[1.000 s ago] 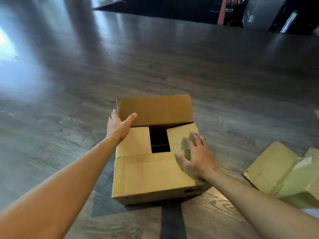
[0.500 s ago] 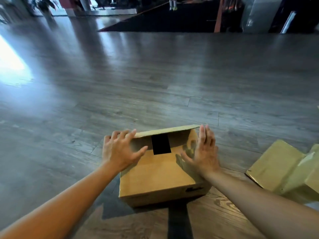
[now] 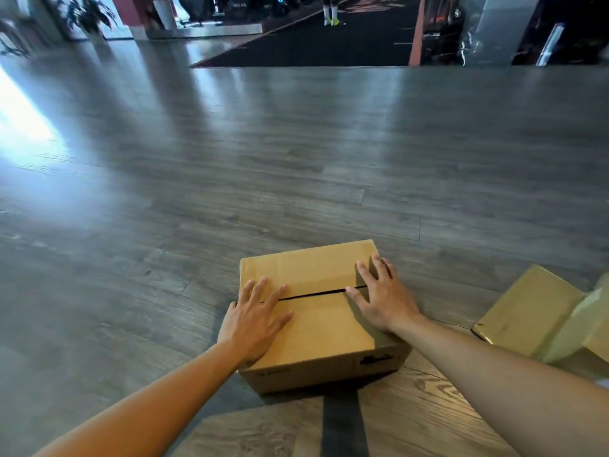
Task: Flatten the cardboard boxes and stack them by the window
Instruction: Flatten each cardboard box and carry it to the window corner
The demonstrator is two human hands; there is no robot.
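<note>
The cardboard box (image 3: 316, 311) stands on the wood floor (image 3: 296, 159), top flaps closed. The left hand (image 3: 253, 319) and right hand (image 3: 382, 300) press flat on the flaps, fingers spread and straight. A second box (image 3: 540, 318) lies near, to the right.

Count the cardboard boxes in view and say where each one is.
2. One cardboard box sits closed on the floor under the left hand and right hand. A second box lies at the right edge, partly cut off; more may be out of frame.
</note>
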